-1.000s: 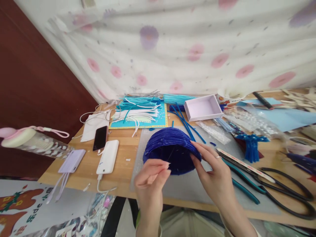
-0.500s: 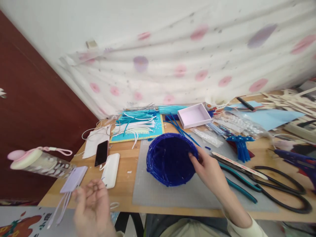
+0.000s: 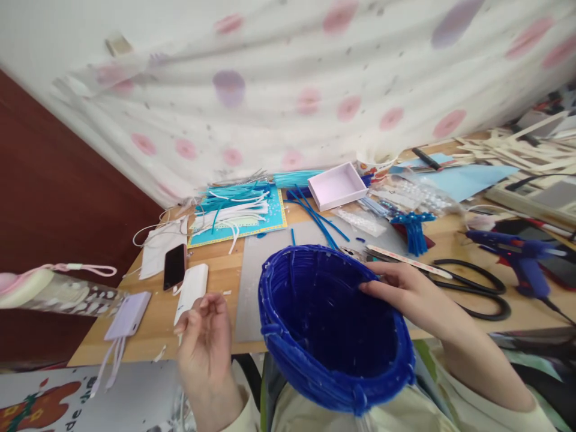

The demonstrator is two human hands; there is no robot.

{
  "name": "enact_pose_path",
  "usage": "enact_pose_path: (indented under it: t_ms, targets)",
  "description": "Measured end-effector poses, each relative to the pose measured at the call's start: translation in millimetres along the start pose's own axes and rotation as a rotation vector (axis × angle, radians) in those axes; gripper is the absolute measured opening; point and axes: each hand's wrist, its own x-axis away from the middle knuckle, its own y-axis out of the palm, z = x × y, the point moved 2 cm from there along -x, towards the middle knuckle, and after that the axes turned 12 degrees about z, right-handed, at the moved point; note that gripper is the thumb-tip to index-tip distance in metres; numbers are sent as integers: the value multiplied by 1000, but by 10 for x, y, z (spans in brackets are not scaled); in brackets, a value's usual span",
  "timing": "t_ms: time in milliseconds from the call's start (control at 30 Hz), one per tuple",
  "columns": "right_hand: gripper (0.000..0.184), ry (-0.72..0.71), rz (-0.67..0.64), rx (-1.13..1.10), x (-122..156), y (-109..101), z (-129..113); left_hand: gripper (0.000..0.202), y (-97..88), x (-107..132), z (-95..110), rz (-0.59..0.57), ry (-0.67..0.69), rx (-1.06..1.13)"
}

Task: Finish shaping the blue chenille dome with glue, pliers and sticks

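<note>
A deep blue basket (image 3: 333, 318), built from coiled pipe-cleaner-like strands, is tilted with its mouth toward me over the table's front edge. My right hand (image 3: 409, 294) grips its right rim, thumb inside and the other fingers outside. Left of the basket, apart from it, my left hand (image 3: 207, 342) is raised palm up with loosely curled fingers; nothing shows in it. Beyond the basket, loose blue pipe cleaners (image 3: 317, 219) lie on the grey mat (image 3: 252, 276). Scissors with black handles (image 3: 490, 276) rest right of my right hand, partly under a printed strip (image 3: 409, 261).
Along the left lie a phone (image 3: 174, 267), a white power bank (image 3: 192, 291), a lilac power bank (image 3: 129, 315) and a bottle (image 3: 63, 291). Pipe-cleaner bundles (image 3: 238, 204) and a lilac box (image 3: 337, 187) are at the back. A blue glue gun (image 3: 517, 252) stands at right.
The basket has come nearer to me and tipped toward me, with my right hand still on its rim. My left hand has moved right and slightly up, closer to the basket. The view has shifted.
</note>
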Motion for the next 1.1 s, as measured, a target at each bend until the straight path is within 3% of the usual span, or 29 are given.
enact_pose_path:
  t_ms: [100,333,467,600,833,1033,1100]
  targets:
    - [23,20,-54,-18,31,-24,-34,47,-19,22,-39,28,-44,58]
    - [21,43,-70,56,74,-85,-22,38,-19,39,-103,-36,-183,144]
    - [23,135,-161,55,94,-79,-43,31,-21,19,-147,-152,-261,194]
    - [26,247,-259,65,93,-61,-92,25,-77,-21,-200,-196,-232,220]
    - [27,253,-260,65,95,-65,-64,22,-67,-5,-216,-228,-245,206]
    - [28,243,-258,80,93,-66,-44,44,-150,10,-257,-223,-270,202]
    - [29,231,-254,91,89,-67,-42,42,-175,12,-254,-216,-259,229]
